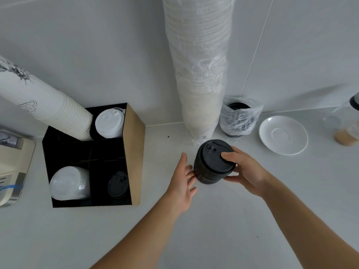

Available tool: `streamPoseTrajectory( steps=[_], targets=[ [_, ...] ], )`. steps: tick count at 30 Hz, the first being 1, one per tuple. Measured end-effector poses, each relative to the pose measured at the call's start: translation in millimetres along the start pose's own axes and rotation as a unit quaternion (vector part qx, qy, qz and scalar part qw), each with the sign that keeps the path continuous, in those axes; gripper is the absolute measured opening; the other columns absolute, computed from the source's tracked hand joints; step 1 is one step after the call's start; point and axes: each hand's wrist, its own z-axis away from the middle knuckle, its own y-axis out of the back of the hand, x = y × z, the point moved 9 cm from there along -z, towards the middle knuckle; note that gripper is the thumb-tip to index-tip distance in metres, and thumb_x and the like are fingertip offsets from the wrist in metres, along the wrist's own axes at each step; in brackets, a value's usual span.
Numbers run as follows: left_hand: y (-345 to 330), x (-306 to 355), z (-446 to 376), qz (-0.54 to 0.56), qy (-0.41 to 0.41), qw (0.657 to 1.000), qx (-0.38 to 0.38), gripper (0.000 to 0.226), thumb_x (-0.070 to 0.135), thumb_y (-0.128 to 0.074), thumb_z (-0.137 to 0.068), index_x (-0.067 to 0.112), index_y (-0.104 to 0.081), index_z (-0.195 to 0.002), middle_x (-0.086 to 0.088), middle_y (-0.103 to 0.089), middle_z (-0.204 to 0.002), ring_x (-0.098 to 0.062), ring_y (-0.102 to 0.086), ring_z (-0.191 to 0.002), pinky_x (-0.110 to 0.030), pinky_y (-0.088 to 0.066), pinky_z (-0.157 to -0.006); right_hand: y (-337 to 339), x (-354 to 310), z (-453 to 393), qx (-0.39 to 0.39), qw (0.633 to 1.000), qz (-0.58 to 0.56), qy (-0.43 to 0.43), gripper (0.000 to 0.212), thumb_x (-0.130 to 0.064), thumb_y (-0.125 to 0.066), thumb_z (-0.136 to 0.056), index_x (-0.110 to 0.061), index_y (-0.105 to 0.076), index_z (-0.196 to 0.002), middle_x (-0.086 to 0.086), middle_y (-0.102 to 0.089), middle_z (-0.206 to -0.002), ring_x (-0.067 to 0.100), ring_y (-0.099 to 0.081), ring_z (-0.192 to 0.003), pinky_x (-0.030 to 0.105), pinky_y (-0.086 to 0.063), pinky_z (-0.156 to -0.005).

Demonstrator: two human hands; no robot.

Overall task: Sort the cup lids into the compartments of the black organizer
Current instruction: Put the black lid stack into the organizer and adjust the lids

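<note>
A stack of black cup lids (210,162) is held above the white counter, right of the black organizer (64,203). My right hand (244,169) grips the stack, thumb on the top lid and fingers under its right side. My left hand (183,181) is open, its fingertips touching the stack's lower left side. In the organizer, white lids (109,123) fill the back right compartment, clear domed lids (70,183) the front left, and a few black lids (117,184) lie in the front right. A stack of paper cups (48,105) leans out of the back left compartment.
A tall sleeve of wrapped paper cups (198,74) stands against the wall behind the held stack. A plastic bag with more black lids (238,117) sits beside it. A white saucer (283,134) and a clear jar (345,125) are at right. A machine (11,166) is at far left.
</note>
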Motion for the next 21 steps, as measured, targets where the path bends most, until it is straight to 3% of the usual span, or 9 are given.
streamPoseTrajectory(
  steps=[3,5,9,16,18,21],
  targets=[
    [-4.0,-0.3,-2.5,-0.010,-0.001,1.000,-0.008,0.083,0.069,-0.048,-0.084,0.012,-0.043,-0.144,-0.005,-0.049,-0.145,-0.018,-0.042,-0.138,-0.046,-0.021,-0.119,1.7,3.8,2.8,0.002,1.000,-0.025,0.007,0.048,-0.042,-0.068,-0.069,-0.038,-0.068,-0.117,-0.005,-0.071,-0.122,0.020,-0.060,-0.120,0.046,-0.046,-0.102],
    [-1.2,-0.5,-5.4,-0.002,-0.005,1.000,-0.003,0.077,0.064,-0.052,-0.085,0.009,-0.048,-0.139,-0.008,-0.054,-0.140,-0.021,-0.050,-0.131,-0.043,-0.028,-0.117,0.7,7.0,5.1,-0.002,0.999,-0.031,0.009,0.057,-0.045,-0.069,-0.064,-0.036,-0.066,-0.120,-0.003,-0.070,-0.125,0.021,-0.059,-0.122,0.049,-0.043,-0.106],
    [7.0,-4.1,-2.2,0.033,-0.021,0.999,0.018,0.060,0.050,-0.060,-0.088,0.007,-0.057,-0.129,-0.008,-0.062,-0.127,-0.017,-0.060,-0.115,-0.035,-0.040,-0.110,-2.4,14.6,10.6,-0.006,0.999,-0.040,0.007,0.052,-0.041,-0.066,-0.071,-0.036,-0.064,-0.123,-0.003,-0.070,-0.126,0.021,-0.059,-0.123,0.050,-0.042,-0.108],
    [23.0,-7.5,24.3,0.016,-0.025,0.999,0.012,0.037,0.041,-0.057,-0.093,0.009,-0.065,-0.112,-0.005,-0.069,-0.109,-0.011,-0.064,-0.098,-0.032,-0.045,-0.100,-18.3,16.0,24.1,-0.015,0.999,-0.034,0.011,0.063,-0.048,-0.069,-0.060,-0.036,-0.065,-0.122,-0.003,-0.070,-0.125,0.021,-0.060,-0.122,0.049,-0.042,-0.107],
    [27.4,-5.6,32.9,-0.004,-0.035,0.999,0.015,0.029,0.038,-0.056,-0.094,0.012,-0.067,-0.104,-0.002,-0.071,-0.105,-0.010,-0.065,-0.098,-0.035,-0.045,-0.103,-23.4,14.1,29.2,-0.017,0.999,-0.032,0.017,0.062,-0.048,-0.070,-0.060,-0.036,-0.065,-0.121,-0.002,-0.070,-0.125,0.022,-0.060,-0.122,0.049,-0.042,-0.107],
    [41.1,-4.8,48.7,-0.012,-0.050,0.999,0.014,0.032,0.039,-0.057,-0.094,0.013,-0.067,-0.110,-0.003,-0.069,-0.116,-0.016,-0.062,-0.112,-0.038,-0.042,-0.108,-39.6,9.3,39.4,-0.028,0.999,-0.022,0.026,0.062,-0.049,-0.069,-0.061,-0.037,-0.066,-0.121,-0.001,-0.070,-0.125,0.023,-0.061,-0.121,0.050,-0.043,-0.107]
  ],
)
